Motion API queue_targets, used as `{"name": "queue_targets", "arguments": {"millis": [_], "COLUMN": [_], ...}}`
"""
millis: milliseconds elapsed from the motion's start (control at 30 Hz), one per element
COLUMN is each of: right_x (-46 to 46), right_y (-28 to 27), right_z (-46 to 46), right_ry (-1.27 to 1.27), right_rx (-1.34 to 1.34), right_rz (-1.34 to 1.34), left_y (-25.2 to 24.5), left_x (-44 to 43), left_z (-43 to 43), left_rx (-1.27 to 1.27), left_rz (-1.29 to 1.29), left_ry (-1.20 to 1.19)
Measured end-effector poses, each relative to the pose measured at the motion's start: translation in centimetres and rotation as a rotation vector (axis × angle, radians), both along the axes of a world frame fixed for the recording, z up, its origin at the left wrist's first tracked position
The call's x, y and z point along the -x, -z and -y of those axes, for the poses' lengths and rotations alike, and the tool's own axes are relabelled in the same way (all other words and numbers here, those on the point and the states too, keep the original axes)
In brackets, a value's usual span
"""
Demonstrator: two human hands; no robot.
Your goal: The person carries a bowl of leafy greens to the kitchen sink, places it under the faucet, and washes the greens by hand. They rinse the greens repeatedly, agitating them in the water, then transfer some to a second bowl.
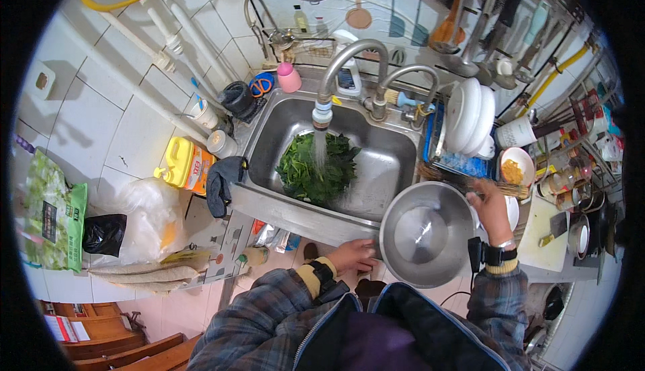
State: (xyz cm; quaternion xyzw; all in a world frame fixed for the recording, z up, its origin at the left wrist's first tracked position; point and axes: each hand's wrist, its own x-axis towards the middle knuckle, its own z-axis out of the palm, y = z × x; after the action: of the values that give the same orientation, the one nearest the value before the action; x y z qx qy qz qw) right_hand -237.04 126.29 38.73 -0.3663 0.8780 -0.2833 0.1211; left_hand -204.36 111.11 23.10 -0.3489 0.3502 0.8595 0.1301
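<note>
A stainless steel bowl (426,242) is beside the sink's front right corner, overhanging the counter's front edge. My right hand (491,212) is at its right rim, fingers curled against the edge. On the opposite side, my left hand (352,256) reaches its fingertips to the bowl's outer wall; whether they grip it is unclear. Dark green leafy vegetables (315,169) lie in the left part of the steel sink (393,169). Water runs over them from the curved faucet (355,48).
Left of the sink stand a yellow jug (184,164) and a plastic bag (146,220), with a dark cloth (221,184) over the counter edge. On the right are white plates (468,116) in a rack, a straw brush (504,188) and a cutting board (541,232).
</note>
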Motion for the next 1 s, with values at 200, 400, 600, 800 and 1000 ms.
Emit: {"name": "queue_targets", "arguments": {"millis": [200, 400, 600, 800, 1000], "right_x": [-10.5, -19.1, -18.8, -15.9, -15.9], "right_y": [-0.2, 14.8, 25.2, 28.4, 30.2], "right_z": [9.5, 22.9, 27.7, 31.2, 30.2], "right_ry": [-0.532, -0.754, -0.535, -0.841, -0.896], "right_rx": [-0.064, -0.582, -0.628, -0.987, -0.913], "right_rz": [0.239, 0.207, -0.031, -0.26, -0.282], "left_y": [3.0, 2.6, 2.5, 4.1, 4.6], "left_x": [-5.7, -11.7, -17.0, -16.7, -15.0], "left_z": [7.8, 16.3, 21.5, 22.2, 23.6], "left_rx": [0.209, 0.38, 0.478, 0.459, 0.481], "left_rz": [0.064, 0.144, 0.168, 0.158, 0.137], "left_ry": [-0.435, -0.547, -0.516, -0.451, -0.415]}}
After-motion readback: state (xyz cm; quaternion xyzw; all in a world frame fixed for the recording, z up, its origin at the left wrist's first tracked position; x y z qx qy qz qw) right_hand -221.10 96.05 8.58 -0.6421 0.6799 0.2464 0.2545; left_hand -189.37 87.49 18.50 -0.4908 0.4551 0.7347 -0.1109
